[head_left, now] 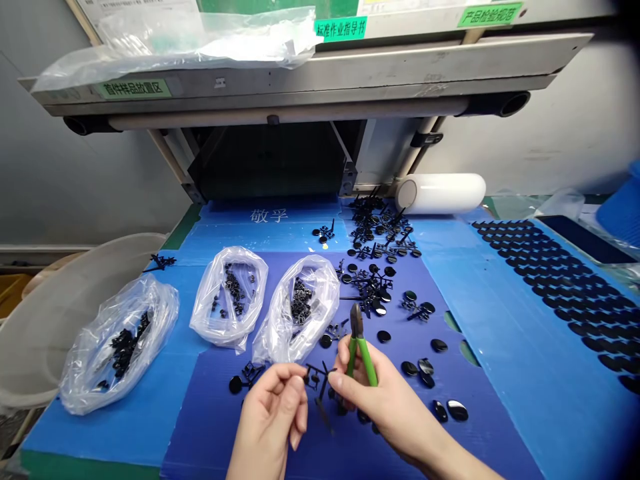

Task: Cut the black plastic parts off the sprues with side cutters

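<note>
My left hand (274, 417) pinches a small black plastic sprue (315, 380) between thumb and fingertips. My right hand (383, 400) is closed round green-handled side cutters (369, 365), whose dark jaws point up and away from me. The thumb and fingers of that hand also come close to the sprue's right end; whether they touch it I cannot tell. Under and between the hands lie more black parts, partly hidden. Just beyond stand two open plastic bags, a right one (327, 293) and a middle one (203, 320), both with small black pieces inside.
A third bag (83, 373) of black pieces lies at left beside a large translucent tub (30, 333). Black sprues (373, 223) are heaped at the back. Loose glossy discs (457, 410) lie at right, near rows of black discs (565, 287). A white cylinder (445, 193) lies behind.
</note>
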